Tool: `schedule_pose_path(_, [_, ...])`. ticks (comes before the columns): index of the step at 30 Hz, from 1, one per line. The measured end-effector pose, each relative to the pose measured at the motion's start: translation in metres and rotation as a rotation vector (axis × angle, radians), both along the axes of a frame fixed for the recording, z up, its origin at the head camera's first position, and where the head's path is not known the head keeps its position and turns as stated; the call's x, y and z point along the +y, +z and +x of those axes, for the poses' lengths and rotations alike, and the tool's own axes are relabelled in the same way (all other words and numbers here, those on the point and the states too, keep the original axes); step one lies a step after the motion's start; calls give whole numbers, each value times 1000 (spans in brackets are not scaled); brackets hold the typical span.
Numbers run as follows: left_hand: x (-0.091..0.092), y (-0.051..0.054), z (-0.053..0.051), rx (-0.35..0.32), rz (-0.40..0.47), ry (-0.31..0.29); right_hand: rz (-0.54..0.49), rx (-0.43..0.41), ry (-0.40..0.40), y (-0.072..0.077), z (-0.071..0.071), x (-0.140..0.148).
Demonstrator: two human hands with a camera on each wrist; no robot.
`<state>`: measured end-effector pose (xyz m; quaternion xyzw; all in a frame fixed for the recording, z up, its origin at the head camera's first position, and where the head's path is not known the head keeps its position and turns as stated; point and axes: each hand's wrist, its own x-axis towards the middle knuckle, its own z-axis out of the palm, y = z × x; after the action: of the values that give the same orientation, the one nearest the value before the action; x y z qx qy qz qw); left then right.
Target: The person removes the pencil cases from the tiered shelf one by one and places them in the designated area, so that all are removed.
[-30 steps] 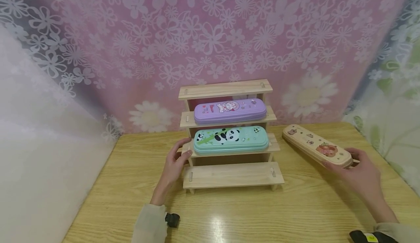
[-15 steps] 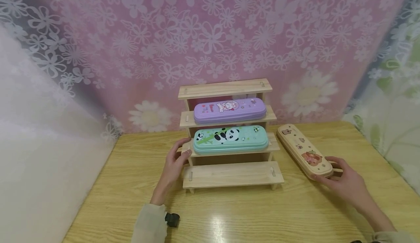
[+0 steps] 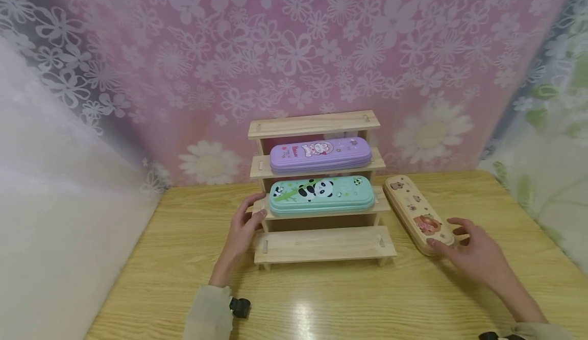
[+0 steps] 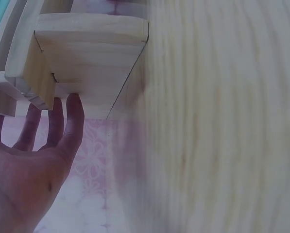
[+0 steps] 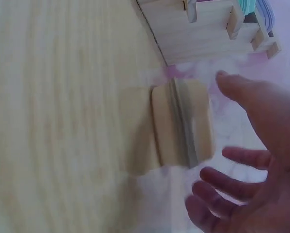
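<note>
The right hand (image 3: 475, 253) is open around the near end of the cream case (image 3: 409, 202), which lies slantwise on the surface (image 3: 344, 299), toward its back edge, right of the rack (image 3: 323, 244). A sideways nudge could drive the case into the rack. The left hand (image 3: 241, 227) grips the rack's left end; a hard pull might shift it and slide the green case (image 3: 323, 197) off its shelf. The wood-grained surface backs onto a pink floral backdrop (image 3: 298, 49).

Even, muted light fills the head view, with white glare on the near bench (image 3: 349, 299). Both wrist views look hazy, the cream case (image 5: 183, 124) blurred.
</note>
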<state>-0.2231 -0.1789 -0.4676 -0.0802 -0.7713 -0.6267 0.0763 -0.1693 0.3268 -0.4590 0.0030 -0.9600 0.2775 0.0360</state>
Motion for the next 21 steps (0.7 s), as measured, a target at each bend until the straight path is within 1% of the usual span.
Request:
schedule_pose_path(4, [0,2,1,2,8,-8,1,73,-35,7,-5,-10])
schedule_pose_path(7, [1,4,1,-3,5,-8,-19,134,-40,15,-7,-19])
schedule_pose_path(12, [1,4,3,-4,3,-3,-112,266,8,30,-11,-37])
schedule_pose_path(16, [1,4,3,1,10,-7,-179,380,66,37,-17,-58])
schedule_pose_path(20, [1,4,3,7,11,-3,-191,498,127,41,-25,-79])
schedule_pose_path(21, [1,4,3,10,9,0,-199,516,144,42,-27,-84])
